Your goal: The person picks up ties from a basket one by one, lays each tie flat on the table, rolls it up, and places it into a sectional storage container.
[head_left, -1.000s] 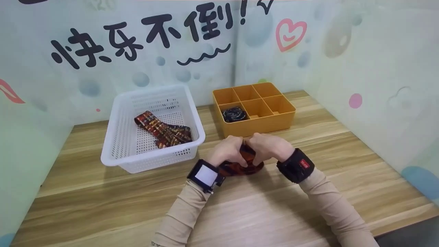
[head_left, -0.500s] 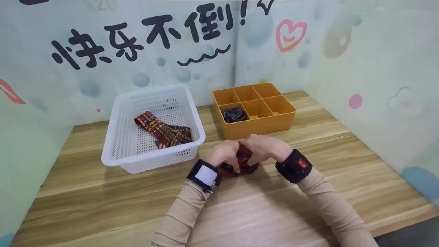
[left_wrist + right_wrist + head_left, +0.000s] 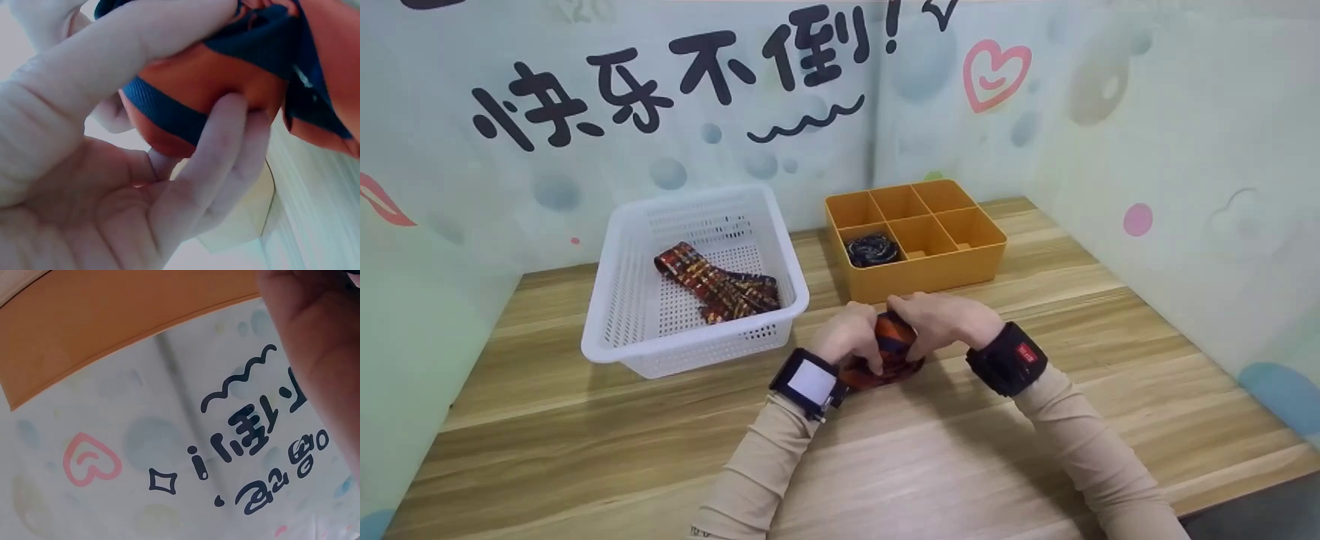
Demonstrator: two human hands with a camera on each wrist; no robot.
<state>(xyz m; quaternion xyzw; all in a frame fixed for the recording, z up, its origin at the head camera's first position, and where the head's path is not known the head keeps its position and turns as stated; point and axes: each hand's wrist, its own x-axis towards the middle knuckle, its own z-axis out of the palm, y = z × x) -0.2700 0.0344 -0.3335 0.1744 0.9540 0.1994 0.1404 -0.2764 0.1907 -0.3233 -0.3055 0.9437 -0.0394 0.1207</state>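
An orange necktie with navy stripes (image 3: 895,330), partly rolled, lies between both hands on the wooden table. The left hand (image 3: 849,336) grips its left side, thumb on the near face. From the right, the right hand (image 3: 949,322) holds the roll's other side. Close up in the left wrist view, the fingers (image 3: 216,146) curl round the striped roll (image 3: 194,73), and a loose length of the tie trails off at the right. Only part of the right hand (image 3: 309,343) shows in the right wrist view; the tie is barely visible there.
A white perforated basket (image 3: 604,300) at the left holds a red-brown patterned necktie (image 3: 720,285). Just beyond the hands stands an orange-yellow divided box (image 3: 930,277), a rolled dark necktie (image 3: 872,250) in its front-left compartment. Printed walls (image 3: 1185,135) enclose the table's back and sides.
Both hands shift slightly around the tie, with the right hand's fingers moving a little left and more of the orange roll showing between them. Basket and box stay put.
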